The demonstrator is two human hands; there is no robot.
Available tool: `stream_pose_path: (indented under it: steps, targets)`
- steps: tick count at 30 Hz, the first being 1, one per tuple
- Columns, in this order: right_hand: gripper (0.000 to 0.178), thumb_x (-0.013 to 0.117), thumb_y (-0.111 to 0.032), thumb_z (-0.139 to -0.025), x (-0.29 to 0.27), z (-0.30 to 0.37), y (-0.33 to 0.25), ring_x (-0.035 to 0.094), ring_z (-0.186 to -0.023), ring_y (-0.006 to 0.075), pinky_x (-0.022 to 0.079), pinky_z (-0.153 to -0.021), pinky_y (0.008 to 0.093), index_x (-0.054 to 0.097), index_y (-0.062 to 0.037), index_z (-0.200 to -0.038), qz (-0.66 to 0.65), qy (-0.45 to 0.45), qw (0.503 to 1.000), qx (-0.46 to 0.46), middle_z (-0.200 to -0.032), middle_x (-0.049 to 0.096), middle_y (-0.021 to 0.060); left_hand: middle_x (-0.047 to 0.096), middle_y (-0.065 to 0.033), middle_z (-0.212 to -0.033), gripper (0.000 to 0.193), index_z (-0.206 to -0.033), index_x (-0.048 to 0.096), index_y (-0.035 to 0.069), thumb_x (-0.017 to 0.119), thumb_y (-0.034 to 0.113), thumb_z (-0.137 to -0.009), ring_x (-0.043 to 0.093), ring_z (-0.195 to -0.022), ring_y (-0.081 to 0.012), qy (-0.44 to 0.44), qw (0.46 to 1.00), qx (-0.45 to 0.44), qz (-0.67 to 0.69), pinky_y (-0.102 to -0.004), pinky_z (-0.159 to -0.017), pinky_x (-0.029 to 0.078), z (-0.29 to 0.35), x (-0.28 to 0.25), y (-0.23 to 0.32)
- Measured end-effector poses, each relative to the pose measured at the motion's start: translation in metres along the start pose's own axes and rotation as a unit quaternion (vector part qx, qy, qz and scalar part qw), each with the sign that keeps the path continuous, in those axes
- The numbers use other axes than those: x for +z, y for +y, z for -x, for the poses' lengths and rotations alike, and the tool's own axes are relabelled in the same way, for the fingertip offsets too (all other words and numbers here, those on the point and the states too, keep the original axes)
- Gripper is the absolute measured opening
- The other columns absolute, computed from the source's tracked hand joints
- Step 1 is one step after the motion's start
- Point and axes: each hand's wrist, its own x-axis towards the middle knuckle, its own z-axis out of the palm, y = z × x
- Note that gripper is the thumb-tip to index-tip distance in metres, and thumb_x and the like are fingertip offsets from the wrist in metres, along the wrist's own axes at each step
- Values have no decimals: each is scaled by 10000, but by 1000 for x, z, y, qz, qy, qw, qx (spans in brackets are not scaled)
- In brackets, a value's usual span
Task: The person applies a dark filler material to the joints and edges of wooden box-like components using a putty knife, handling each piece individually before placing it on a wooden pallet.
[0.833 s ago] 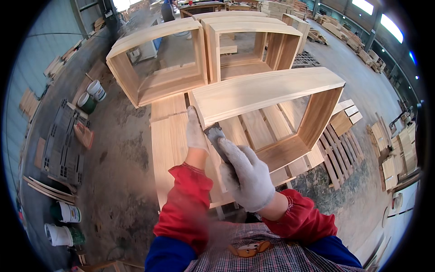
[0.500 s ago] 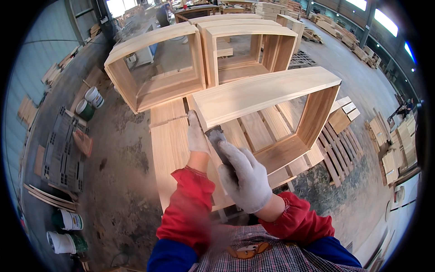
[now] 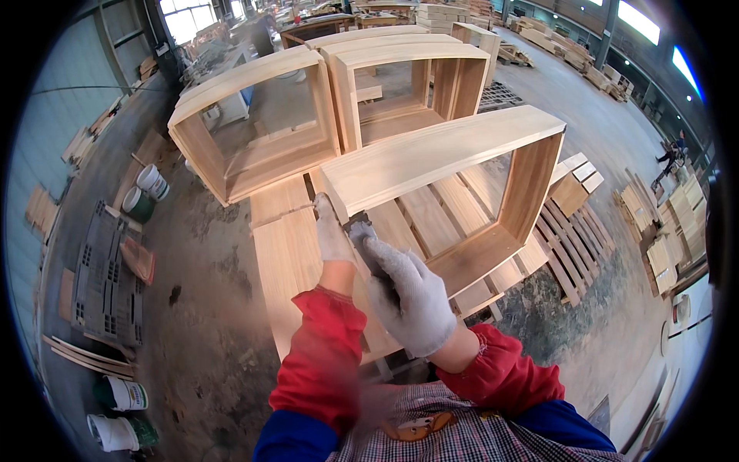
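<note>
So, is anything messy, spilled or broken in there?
The floor looks odd: dark, blotchy patches spread near the slatted pallet. They could be stains or a spill; I can't tell which. The wooden frame in front of the right hand shows no obvious damage.

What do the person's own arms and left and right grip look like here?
The left grip and right grip are each covered by a whitish knit glove. Red sleeves with gathered cuffs cover the forearms, leaving a bare strip above each glove. Farther up, blue sleeves show. No cables are visible.
</note>
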Motion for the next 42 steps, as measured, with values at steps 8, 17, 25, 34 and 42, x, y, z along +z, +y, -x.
stream_pose_path:
  steps: [8, 17, 25, 34, 42]
  targets:
    - [497, 644, 46, -880, -4, 1, -14, 704, -881, 344, 564, -783, 369, 578, -11, -1369, 9, 1, 1000, 30, -1048, 677, 199, 686, -72, -1090, 530, -1203, 616, 45, 427, 521, -1065, 676, -913, -187, -1, 1000, -3, -17, -331, -763, 561, -9, -5, -6]
    - [501, 652, 19, -874, -8, 0, -22, 709, -898, 351, 568, -780, 388, 580, -25, -1368, 21, 7, 999, 36, -1061, 681, 196, 669, -99, -1174, 548, -1302, 577, 37, 404, 505, -1076, 659, -1029, -216, -84, 989, 111, -50, -367, -887, 550, -15, -12, -17]
    - [588, 572, -91, -937, 3, 1, -14, 653, -960, 428, 538, -812, 480, 419, -129, -1504, -1, -18, 999, 45, -1209, 613, 210, 629, -86, -1170, 546, -1351, 520, 43, 394, 502, -1085, 626, -1026, -204, -79, 990, 97, -59, -355, -894, 529, -30, -39, -18]
    - [667, 570, -85, -930, 18, -1, -7, 620, -744, 451, 499, -686, 525, 340, -141, -1554, -6, -25, 999, 45, -1195, 569, 262, 584, -70, -1164, 552, -1407, 457, 49, 383, 498, -1095, 588, -1024, -189, -74, 992, 80, -59, -342, -901, 505, -34, -37, -30]
    - [628, 588, -98, -919, 10, -3, -14, 651, -813, 442, 524, -733, 510, 398, -142, -1516, -3, -2, 999, 50, -1206, 598, 223, 544, -56, -1160, 564, -1456, 401, 55, 373, 494, -1103, 554, -1021, -176, -77, 991, 103, -45, -330, -907, 483, -29, -54, -29]
